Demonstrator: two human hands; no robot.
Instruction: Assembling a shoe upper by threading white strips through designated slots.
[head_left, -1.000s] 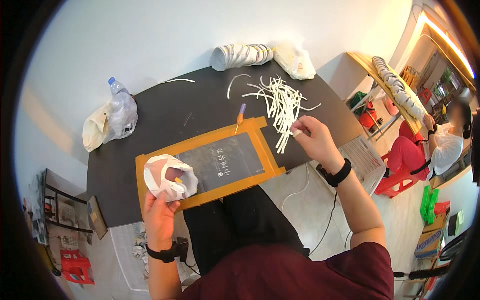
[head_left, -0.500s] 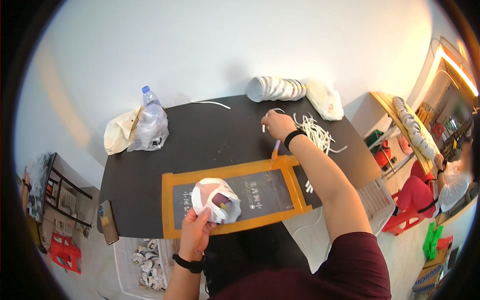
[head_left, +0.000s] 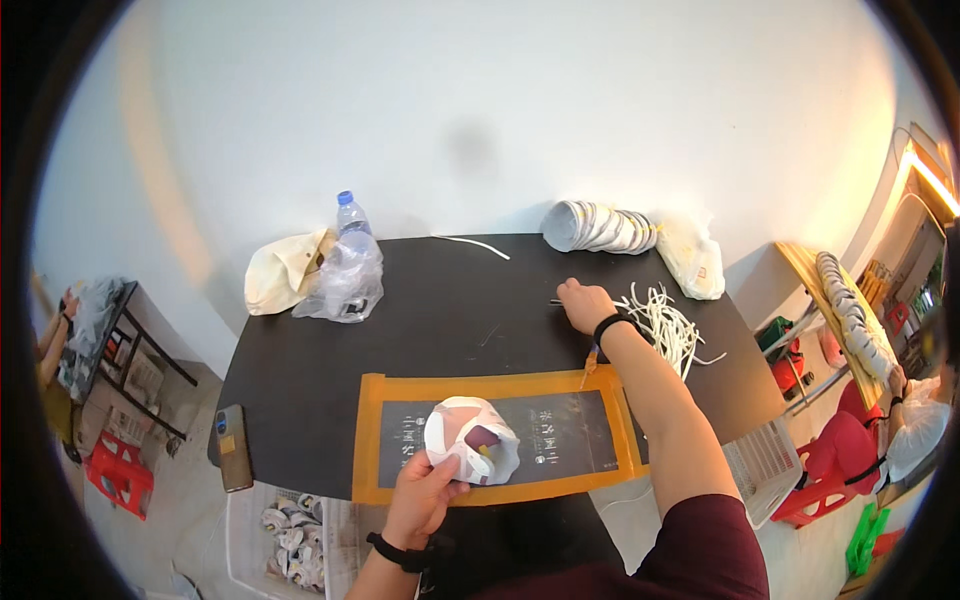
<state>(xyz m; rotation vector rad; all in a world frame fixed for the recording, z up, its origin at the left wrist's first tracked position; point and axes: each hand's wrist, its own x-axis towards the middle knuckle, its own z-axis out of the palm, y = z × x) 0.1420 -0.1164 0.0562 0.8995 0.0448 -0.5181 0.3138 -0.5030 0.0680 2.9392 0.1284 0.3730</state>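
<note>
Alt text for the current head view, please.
A left hand holds a rounded white-and-pink piece over an orange-bordered panel at the near edge of a black table; the right hand is beside a pile of white strips. Along the wall are a stack of round pieces and a bottle.

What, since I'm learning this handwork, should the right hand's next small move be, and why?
Perhaps pinch one of the white strips: the right hand is beside them, while the left hand holds the rounded piece. Whether the right hand grips one is unclear.
</note>
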